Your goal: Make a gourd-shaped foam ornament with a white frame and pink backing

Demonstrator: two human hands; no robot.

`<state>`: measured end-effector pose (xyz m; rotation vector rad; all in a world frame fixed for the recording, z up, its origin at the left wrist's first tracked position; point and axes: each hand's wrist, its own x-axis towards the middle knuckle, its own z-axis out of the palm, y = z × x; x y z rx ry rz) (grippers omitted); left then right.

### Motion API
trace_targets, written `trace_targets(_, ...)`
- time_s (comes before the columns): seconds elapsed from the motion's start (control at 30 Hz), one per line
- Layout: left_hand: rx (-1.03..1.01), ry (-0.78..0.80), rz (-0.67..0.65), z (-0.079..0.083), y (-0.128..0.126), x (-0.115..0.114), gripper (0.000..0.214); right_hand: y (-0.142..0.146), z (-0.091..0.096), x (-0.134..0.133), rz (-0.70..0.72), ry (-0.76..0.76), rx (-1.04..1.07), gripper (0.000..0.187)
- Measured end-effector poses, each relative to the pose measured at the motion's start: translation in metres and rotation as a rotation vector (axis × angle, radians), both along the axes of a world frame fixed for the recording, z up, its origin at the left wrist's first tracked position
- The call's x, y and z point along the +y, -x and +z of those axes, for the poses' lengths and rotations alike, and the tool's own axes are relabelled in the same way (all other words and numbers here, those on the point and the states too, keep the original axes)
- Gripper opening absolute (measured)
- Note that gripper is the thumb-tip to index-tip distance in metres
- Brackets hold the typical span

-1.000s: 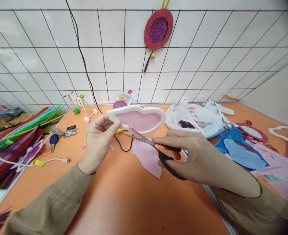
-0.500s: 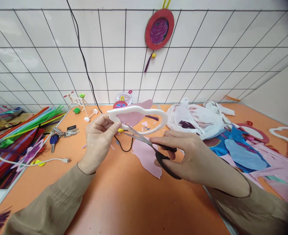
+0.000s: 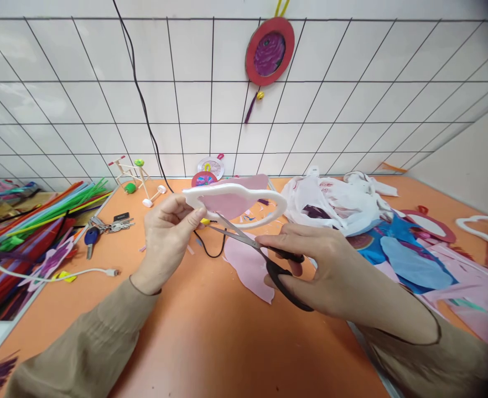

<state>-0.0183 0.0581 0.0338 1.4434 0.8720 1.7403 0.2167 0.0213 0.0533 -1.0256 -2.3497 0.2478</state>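
My left hand (image 3: 170, 237) pinches the left end of a white cloud-shaped frame (image 3: 275, 207), which is raised above the orange table. Pink sheet material (image 3: 227, 205) fills part of the frame and sticks out past its far edge. In my right hand (image 3: 316, 265) are black-handled scissors (image 3: 248, 241). Their blades are parted and point left at the frame's near edge, close to my left thumb. Beneath them a loose pink piece (image 3: 250, 271) lies on the table (image 3: 227, 342).
Colourful pipe cleaners (image 3: 73, 213) and keys (image 3: 117, 224) lie to the left. A small stick model (image 3: 138, 179) stands behind them. A white plastic bag (image 3: 335, 199) and blue and pink sheets (image 3: 418, 262) cover the right side. A red round ornament (image 3: 250, 72) hangs on the tiled wall.
My right hand and the scissors have shifted slightly right and down. The pink sheet's part beyond the frame now sits lower and reaches further right. My left hand stays nearly still.
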Motion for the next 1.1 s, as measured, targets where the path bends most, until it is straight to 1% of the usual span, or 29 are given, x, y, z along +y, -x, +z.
trace_targets(0.17,0.013,-0.011,0.021,0.002,0.001,0.0,0.009,-0.001,0.001,-0.001,0.004,0.026,0.004,0.033)
trace_targets(0.37,0.08,-0.021,-0.004,-0.002,0.003,0.001,0.006,0.0,0.0,-0.001,0.004,0.005,0.006,0.027)
trace_targets(0.53,0.068,-0.038,0.006,-0.001,0.004,0.001,0.005,0.002,0.001,-0.002,0.002,0.003,0.01,0.03)
trace_targets(0.67,0.051,-0.044,0.015,0.002,0.003,0.0,0.006,0.006,0.0,-0.004,-0.03,-0.016,0.008,0.021)
trace_targets(0.73,0.049,-0.041,0.013,0.002,0.003,0.0,0.006,0.008,0.0,-0.005,-0.031,-0.016,0.014,0.02)
trace_targets(0.97,0.053,-0.014,-0.033,0.001,0.004,0.0,0.005,0.013,-0.003,-0.004,-0.019,-0.024,0.053,0.024)
trace_targets(1.1,0.025,0.016,-0.059,0.001,0.004,0.001,0.008,0.015,-0.003,-0.004,-0.013,-0.007,0.077,0.031)
